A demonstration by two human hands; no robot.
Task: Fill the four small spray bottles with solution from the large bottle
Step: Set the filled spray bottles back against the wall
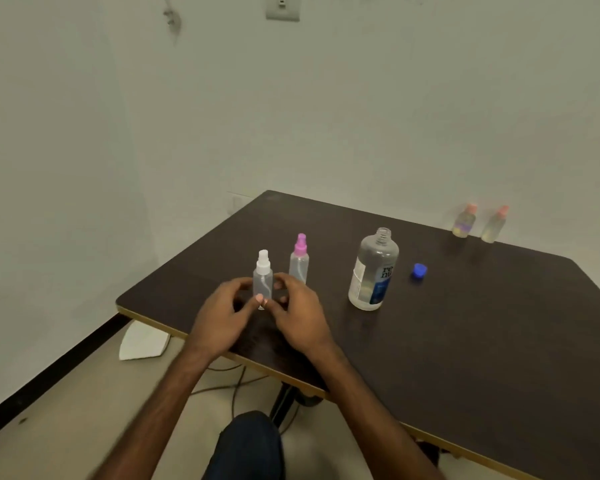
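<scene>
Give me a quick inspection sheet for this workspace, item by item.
Surface: dark table, matte top.
Job's things: white-capped spray bottle and pink-capped spray bottle upright; large bottle uncapped, blue cap beside it; two orange-capped bottles at the far edge.
Clutter: white sheet on the floor.
Hands: left hand and right hand both hold the white-capped spray bottle.
Cables: cables on the floor under the table.
Surroundings: pale wall, switch plate.

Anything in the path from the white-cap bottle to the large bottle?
Nothing directly. The left hand and right hand hold the white-cap bottle; the pink-cap bottle stands just right of it and slightly farther back, beside the path rather than on it. The large bottle is uncapped.
</scene>
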